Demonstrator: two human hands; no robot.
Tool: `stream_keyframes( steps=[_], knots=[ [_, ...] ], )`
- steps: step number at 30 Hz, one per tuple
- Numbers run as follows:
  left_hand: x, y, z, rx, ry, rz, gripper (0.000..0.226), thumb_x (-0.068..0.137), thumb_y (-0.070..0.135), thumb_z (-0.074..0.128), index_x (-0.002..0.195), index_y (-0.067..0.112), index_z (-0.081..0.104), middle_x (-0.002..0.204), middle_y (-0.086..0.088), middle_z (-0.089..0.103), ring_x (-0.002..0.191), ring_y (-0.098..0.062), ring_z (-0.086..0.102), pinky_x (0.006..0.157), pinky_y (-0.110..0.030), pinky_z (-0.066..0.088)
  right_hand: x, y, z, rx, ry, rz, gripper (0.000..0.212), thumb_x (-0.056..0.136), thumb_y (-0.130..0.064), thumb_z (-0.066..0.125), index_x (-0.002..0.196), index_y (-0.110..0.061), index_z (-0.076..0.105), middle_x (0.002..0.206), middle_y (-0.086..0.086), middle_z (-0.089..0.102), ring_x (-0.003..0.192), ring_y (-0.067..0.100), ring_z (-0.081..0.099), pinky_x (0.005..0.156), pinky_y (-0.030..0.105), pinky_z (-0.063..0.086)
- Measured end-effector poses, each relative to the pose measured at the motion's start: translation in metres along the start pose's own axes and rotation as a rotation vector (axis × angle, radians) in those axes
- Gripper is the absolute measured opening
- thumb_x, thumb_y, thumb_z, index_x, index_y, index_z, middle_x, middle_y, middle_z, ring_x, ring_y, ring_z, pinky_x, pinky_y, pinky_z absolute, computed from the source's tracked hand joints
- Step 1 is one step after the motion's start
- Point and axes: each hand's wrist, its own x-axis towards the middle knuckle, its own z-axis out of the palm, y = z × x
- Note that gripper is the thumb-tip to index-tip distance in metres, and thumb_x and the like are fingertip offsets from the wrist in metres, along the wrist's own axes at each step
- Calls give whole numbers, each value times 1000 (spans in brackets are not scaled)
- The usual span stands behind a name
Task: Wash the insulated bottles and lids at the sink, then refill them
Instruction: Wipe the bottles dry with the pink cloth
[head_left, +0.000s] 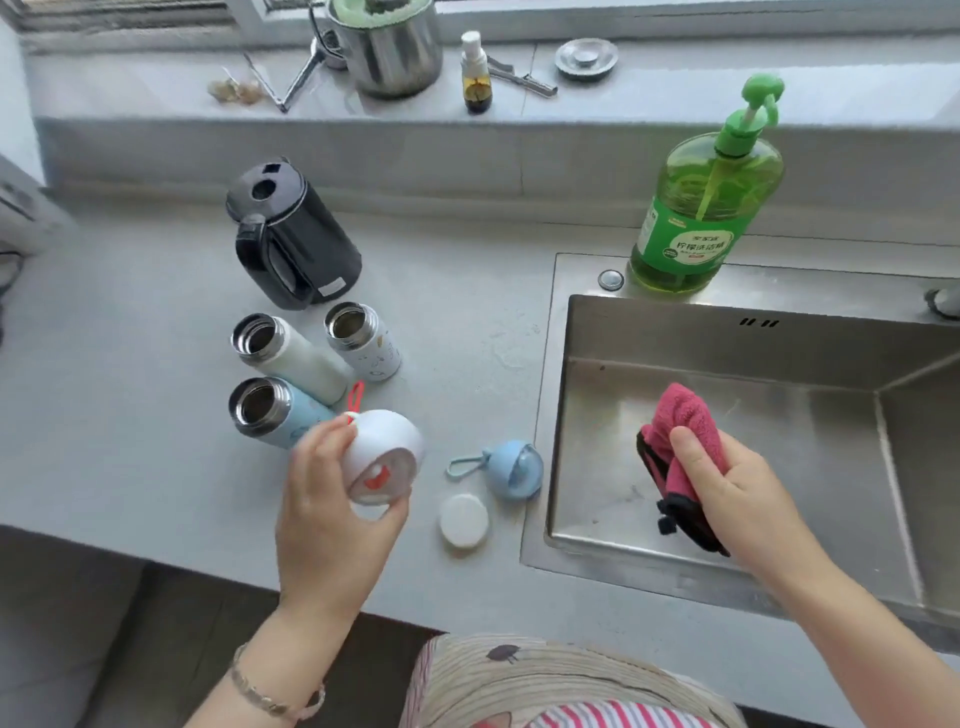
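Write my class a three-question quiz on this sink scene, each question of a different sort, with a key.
1. How many bottles stand open on the counter?
2. True or false: the right grip holds the cloth over the sink.
3. What does the left grip hold? A) nothing B) the white lid C) a bottle

Key: 1. three; 2. true; 3. B.
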Motion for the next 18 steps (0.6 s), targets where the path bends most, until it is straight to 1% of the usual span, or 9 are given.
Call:
stream_keyframes(
  steps=[1,3,4,7,9,11,13,16,18],
  knots=[
    [-4,-16,-5,69,30,-94,76,54,6,86,118,11,46,121,-9,50,111,-25,47,88,-36,45,0,-1,3,-19,-10,2,21,94,-33,45,87,-26,63,56,-7,63,60,14,61,63,24,44],
    [-15,-46,-9,173,18,-283,69,55,10,85,114,8,49,116,-10,51,104,-34,51,79,-44,46,-1,-4,11,-68,-34,-2,24,94,-35,45,86,-21,63,62,2,61,65,29,60,57,23,42],
    [-20,-60,-7,222,-15,-350,65,56,13,84,112,7,50,113,-10,52,100,-35,52,76,-44,46,-2,-7,14,-96,-43,-3,27,94,-34,45,86,-16,63,65,6,59,64,32,59,53,22,40],
    [-25,-97,7,287,-107,-517,62,58,18,81,109,4,49,111,-12,51,97,-36,51,73,-41,43,-4,-15,27,-131,-80,7,33,95,-28,44,95,1,60,67,13,55,53,27,52,40,16,36],
    [-21,-108,21,258,-127,-635,62,61,23,80,110,5,48,114,-12,50,103,-34,50,76,-40,43,-6,-19,33,-132,-103,10,33,96,-26,44,99,3,60,70,16,57,52,27,53,37,14,34],
    [-17,-112,37,209,-155,-704,63,64,29,80,111,5,47,116,-12,48,108,-34,48,78,-39,43,-7,-23,39,-136,-113,3,34,96,-26,44,101,3,60,73,20,60,53,29,55,37,14,35],
    [-15,-115,53,158,-189,-710,64,65,31,80,112,3,47,118,-13,47,109,-35,48,80,-40,43,-8,-25,43,-137,-109,11,35,96,-25,43,101,5,59,72,20,60,52,28,55,36,14,35],
    [-9,-121,65,60,-152,-728,69,64,27,83,114,-2,46,119,-19,47,109,-37,47,85,-41,41,-10,-27,44,-132,-88,27,36,96,-25,43,100,7,58,70,19,57,52,28,55,36,13,34],
    [-3,-123,65,20,-120,-786,79,63,28,85,122,-3,42,125,-21,44,115,-37,44,88,-41,40,-9,-26,43,-126,-60,45,34,96,-25,43,98,5,59,70,18,56,53,28,54,37,13,35]
  ],
)
